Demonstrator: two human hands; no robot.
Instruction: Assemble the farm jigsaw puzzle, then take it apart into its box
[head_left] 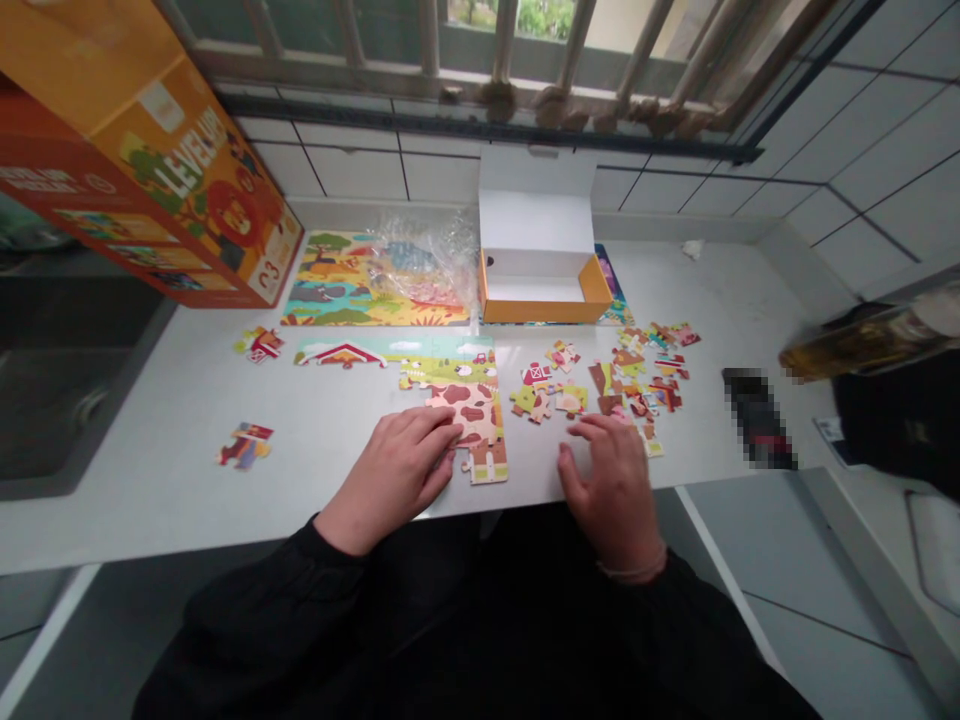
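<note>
Barred window (505, 40) above white tiles (439, 178), dark sink (90, 410) at left, amber bottle (855, 342) and pixelated dark object (759, 420) at right

We find soft daylight at the far window (390, 45), brightest outdoors, with the countertop (165, 490) evenly lit and shadows faint. We note small glints on the clear plastic wrap (431, 260). Near, the black sleeves (255, 600) lose detail in darkness. Wide-angle distortion tilts the carton (217, 190) at left. At right, we record a blurred bottle (847, 345) and 1 pixelated patch over a dark object (757, 415).
</note>
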